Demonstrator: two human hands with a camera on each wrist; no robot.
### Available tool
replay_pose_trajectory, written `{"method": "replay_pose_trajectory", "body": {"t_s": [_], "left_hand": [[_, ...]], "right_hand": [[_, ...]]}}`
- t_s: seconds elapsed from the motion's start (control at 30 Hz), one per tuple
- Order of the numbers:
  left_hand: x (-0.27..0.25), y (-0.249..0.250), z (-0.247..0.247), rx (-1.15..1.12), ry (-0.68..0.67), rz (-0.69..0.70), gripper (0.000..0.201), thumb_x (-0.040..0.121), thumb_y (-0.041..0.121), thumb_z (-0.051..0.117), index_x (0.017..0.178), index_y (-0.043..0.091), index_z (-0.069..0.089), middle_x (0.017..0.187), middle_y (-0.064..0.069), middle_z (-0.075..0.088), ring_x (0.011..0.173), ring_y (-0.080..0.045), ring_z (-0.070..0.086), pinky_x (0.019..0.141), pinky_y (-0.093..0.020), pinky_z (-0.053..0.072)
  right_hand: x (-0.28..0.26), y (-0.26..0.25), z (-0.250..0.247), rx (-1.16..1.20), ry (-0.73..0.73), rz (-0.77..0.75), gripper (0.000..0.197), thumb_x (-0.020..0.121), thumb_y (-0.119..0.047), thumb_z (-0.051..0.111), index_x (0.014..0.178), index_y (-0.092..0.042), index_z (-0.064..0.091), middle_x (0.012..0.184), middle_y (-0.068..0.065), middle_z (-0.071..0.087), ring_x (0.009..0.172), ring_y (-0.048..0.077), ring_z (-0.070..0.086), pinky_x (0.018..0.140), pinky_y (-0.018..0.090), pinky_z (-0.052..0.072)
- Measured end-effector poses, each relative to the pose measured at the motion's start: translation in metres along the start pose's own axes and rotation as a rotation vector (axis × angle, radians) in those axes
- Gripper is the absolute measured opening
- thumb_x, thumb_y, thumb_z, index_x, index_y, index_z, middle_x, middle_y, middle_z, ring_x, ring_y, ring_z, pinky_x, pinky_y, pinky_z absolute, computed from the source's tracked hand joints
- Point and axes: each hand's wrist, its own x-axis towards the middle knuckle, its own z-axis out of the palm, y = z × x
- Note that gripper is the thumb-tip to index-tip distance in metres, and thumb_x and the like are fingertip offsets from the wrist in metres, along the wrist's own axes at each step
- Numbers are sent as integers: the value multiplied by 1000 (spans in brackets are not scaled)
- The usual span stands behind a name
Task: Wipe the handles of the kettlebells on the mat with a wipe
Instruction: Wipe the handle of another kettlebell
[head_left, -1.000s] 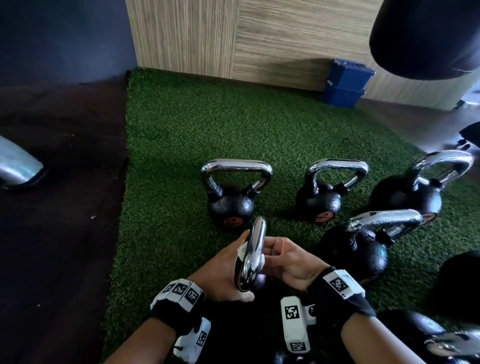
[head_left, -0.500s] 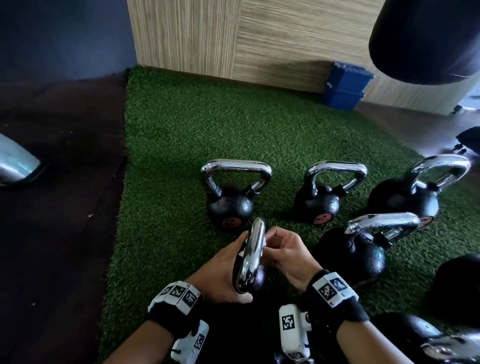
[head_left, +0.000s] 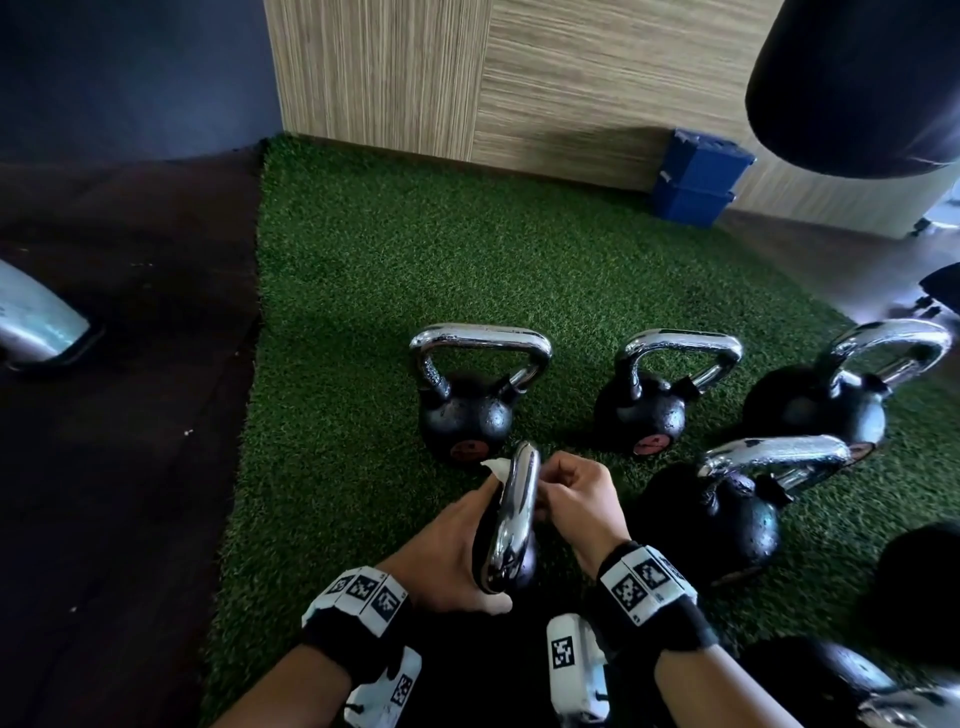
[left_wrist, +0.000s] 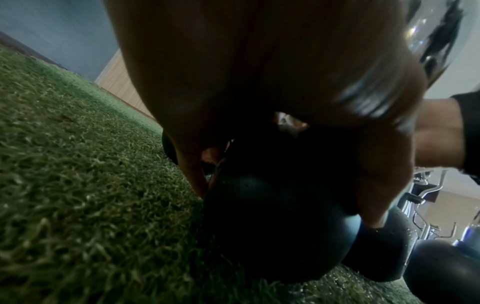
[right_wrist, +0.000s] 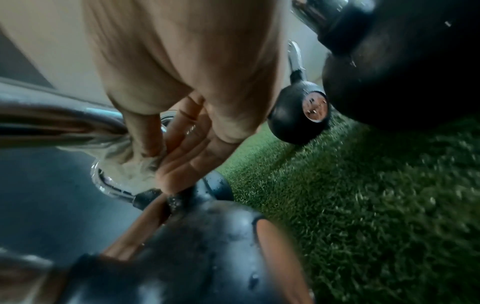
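Setting: green turf mat (head_left: 395, 270) laid against a wood-grain wall (head_left: 467, 78), with dark flooring (head_left: 119, 467) to its left.
Kettlebells: several black kettlebells with chrome handles stand on the mat; one (head_left: 467, 415) lies just beyond the hands, another (head_left: 649, 410) to its right, a larger one (head_left: 727, 509) beside the right forearm.
Worked kettlebell: nearest kettlebell, its chrome handle (head_left: 511, 519) seen edge-on between the two hands.
Left hand: left hand (head_left: 447, 556) reaches in from the handle's left, palm against the handle, thumb lying low near the handle's base.
Right hand: right hand (head_left: 576, 499) comes in from the right, fingers curled, pinching the wipe against the handle's far end.
Wipe: white wipe (right_wrist: 130, 166) bunched around the chrome bar under the right fingers (right_wrist: 182, 156); one corner (head_left: 496, 464) pokes out on the handle's left.
Background: blue box (head_left: 696, 176) by the wall.
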Motion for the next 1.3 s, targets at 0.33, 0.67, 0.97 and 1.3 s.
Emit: {"method": "replay_pose_trajectory", "body": {"t_s": [0.33,0.67,0.97,1.3], "left_hand": [[-1,4,0,-37,-4,32,127,63,24,93,162,31,14,153,7,42,140,-12,46,116,-43,41],[-25,26,-9,180,48,-81,146,46,91,77,158,50,-7,163,32,18,149,3,24,121,-36,34],[-41,84,-15,430,375,81,94,71,61,69,156,42,33,141,23,43,122,-2,57,97,-25,54],[-35,84,-68,598,-6,-32,90,78,45,72,139,80,16,119,32,37,93,9,53,75,-6,36]], "right_hand": [[-4,-10,6,-99,-27,106,28,83,3,53,60,-8,63,41,-3,56,33,8,51,36,18,39],[-6,-28,-27,-552,-124,-122,6,83,-18,67,78,-17,65,69,4,73,59,21,71,60,34,61],[-9,-57,-37,-869,-346,-525,56,83,-9,57,135,-30,63,124,3,70,118,19,65,103,32,50],[-47,-66,-67,-1019,-375,-450,8,72,-23,45,65,-23,49,69,-1,63,71,24,64,63,30,50]]}}
